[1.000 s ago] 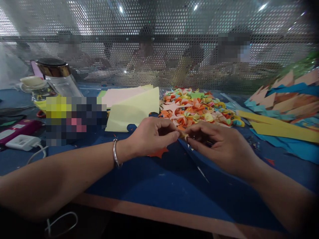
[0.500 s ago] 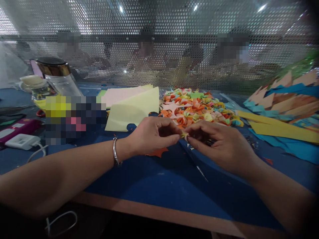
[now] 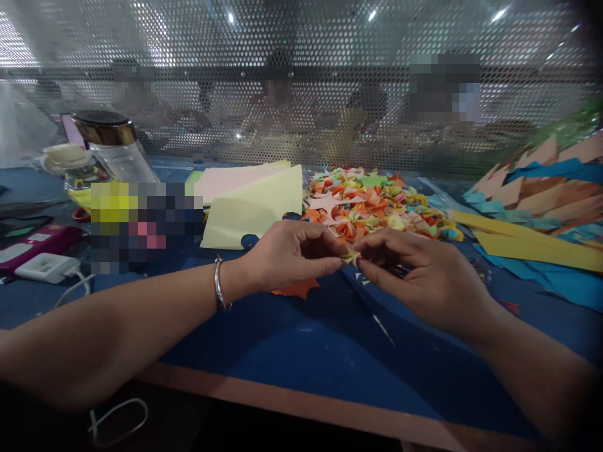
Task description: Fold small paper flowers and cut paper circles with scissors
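Between the fingertips of both hands is a small yellow folded paper piece [image 3: 350, 256], mostly covered by the fingers. My left hand [image 3: 294, 254], with a silver bracelet at the wrist, pinches its left side. From the right, my right hand [image 3: 414, 270] pinches the other side between thumb and fingers. An orange paper cutout [image 3: 299, 289] with pointed edges lies on the table under my left hand. Below my right hand rests a thin, pointed metal tool [image 3: 382, 329], its other end hidden. Just beyond the hands spreads a heap of small folded paper pieces [image 3: 377, 204] in many colours.
Pale yellow paper sheets [image 3: 254, 207] lie behind my left hand. At left stand a clear bottle [image 3: 123, 157] with a dark lid and a white charger [image 3: 47, 269] with its cable. Stacked coloured paper [image 3: 541, 182] sits at right. A perforated metal screen [image 3: 301, 37] closes the back; people sit beyond.
Slightly more of the yellow paper piece shows between my fingertips. Both hands keep their pinch in nearly the same place; the whole view has shifted a little.
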`<state>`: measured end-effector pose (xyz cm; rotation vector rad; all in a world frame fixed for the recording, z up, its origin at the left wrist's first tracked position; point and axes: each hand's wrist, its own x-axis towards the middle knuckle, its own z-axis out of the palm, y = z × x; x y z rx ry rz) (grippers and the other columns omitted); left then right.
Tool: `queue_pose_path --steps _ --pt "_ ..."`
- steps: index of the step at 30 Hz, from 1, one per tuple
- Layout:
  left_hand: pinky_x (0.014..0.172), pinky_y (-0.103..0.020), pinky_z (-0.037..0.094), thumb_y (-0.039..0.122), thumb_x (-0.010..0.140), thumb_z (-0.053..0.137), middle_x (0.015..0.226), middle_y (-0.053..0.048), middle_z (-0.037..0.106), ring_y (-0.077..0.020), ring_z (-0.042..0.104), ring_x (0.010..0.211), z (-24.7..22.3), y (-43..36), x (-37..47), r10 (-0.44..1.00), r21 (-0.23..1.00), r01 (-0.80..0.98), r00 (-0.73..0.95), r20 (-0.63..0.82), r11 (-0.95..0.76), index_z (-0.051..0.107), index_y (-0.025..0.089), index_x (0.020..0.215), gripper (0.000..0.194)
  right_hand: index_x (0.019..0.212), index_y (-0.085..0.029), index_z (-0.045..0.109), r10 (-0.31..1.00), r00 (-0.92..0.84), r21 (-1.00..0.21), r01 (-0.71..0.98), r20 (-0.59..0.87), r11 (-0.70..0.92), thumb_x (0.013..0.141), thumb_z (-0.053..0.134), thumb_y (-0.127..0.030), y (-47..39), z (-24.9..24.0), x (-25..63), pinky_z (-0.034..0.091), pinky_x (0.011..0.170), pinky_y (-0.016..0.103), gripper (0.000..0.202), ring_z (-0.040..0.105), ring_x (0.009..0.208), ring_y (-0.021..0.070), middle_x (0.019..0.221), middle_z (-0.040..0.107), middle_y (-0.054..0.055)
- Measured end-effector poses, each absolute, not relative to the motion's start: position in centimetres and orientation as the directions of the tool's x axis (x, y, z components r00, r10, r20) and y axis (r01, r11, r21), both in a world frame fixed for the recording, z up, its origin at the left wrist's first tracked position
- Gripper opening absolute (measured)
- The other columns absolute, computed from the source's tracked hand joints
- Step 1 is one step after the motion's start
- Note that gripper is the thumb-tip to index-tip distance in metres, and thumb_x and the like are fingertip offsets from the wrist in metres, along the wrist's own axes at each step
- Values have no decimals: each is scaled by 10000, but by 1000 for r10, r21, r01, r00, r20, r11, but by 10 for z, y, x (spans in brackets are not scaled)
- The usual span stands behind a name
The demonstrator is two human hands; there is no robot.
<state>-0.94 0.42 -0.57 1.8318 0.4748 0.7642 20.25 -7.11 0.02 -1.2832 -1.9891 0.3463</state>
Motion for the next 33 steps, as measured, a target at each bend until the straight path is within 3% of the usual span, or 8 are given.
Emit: queue_pose_path --steps 12,25,33 --pt "747 -245 602 239 795 768 860 -70 790 -123 717 761 -6 6 -11 640 938 -15 727 249 -347 773 140 915 155 913 -234 692 863 -239 -576 662 445 480 913 616 -264 -72 2 202 506 513 228 82 609 549 116 730 690 0" --pt "763 -221 621 235 773 838 796 -41 788 -103 728 724 -2 14 -12 627 997 -54 775 78 -58 786 157 857 126 903 -240 707 860 -236 -547 689 452 476 904 620 -244 -74 6 202 518 530 251 87 644 577 135 780 725 19" --pt "685 -196 594 253 736 848 742 -29 752 -96 700 678 -1 11 -10 628 994 -59 771 105 -95 737 124 807 184 934 -223 717 864 -269 -544 687 426 482 918 610 -245 -75 3 204 493 503 221 111 624 545 113 741 707 1"
